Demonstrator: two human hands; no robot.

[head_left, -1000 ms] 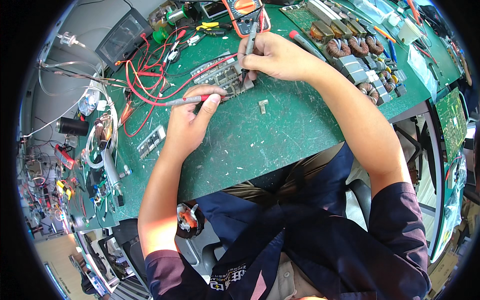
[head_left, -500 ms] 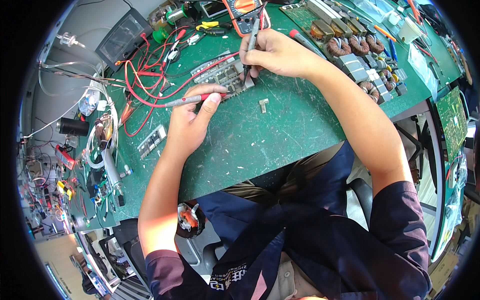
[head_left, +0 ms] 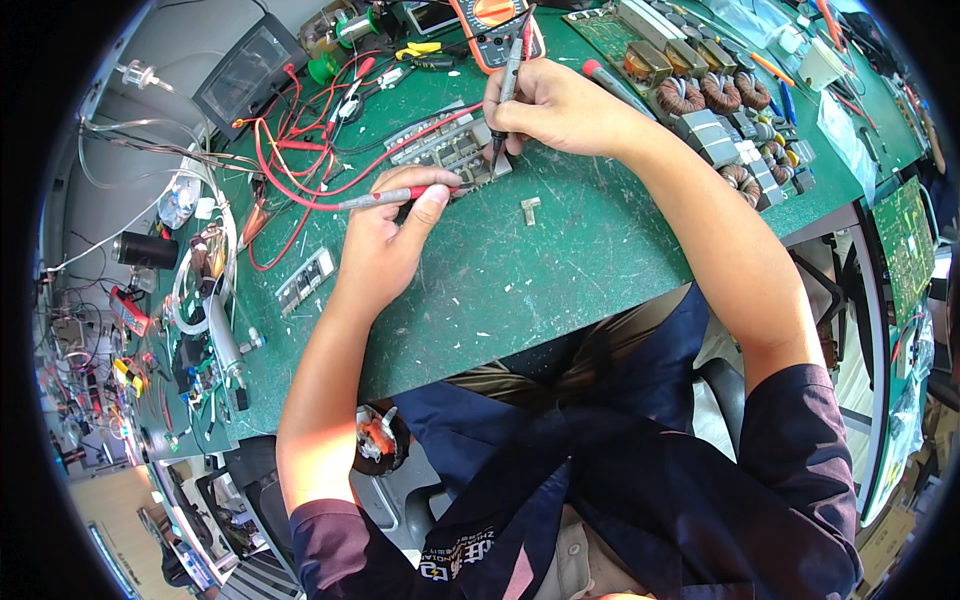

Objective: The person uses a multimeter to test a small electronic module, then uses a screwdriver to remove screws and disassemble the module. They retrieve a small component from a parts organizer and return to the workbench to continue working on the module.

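Pinching a slim grey test probe with a red tip [head_left: 375, 199] in our left hand [head_left: 388, 240] and a matching grey probe with a black tip [head_left: 510, 85] in our right hand [head_left: 550, 108], we hold both points at the near side of a grey, ridged rectangular module [head_left: 440, 156]. It lies on the scuffed green desk [head_left: 480, 285]; whether the tips touch it is too small to tell.

Tangled red cables [head_left: 268, 165] crowd our left, one strand crossing the module. An orange-rimmed multimeter [head_left: 492, 48] sits just beyond our right hand. Right of that, a grey rod-shaped tool with a red end [head_left: 618, 88] lies before a green circuit board bearing copper-wound rings [head_left: 720, 94]. A small silver-and-black block [head_left: 306, 282] rests beside our left wrist.

The widest room spreads between our forearms, holding pale flecks and a small T-shaped metal piece [head_left: 530, 210]. The desk's near edge slants up rightward, in front of our lap.
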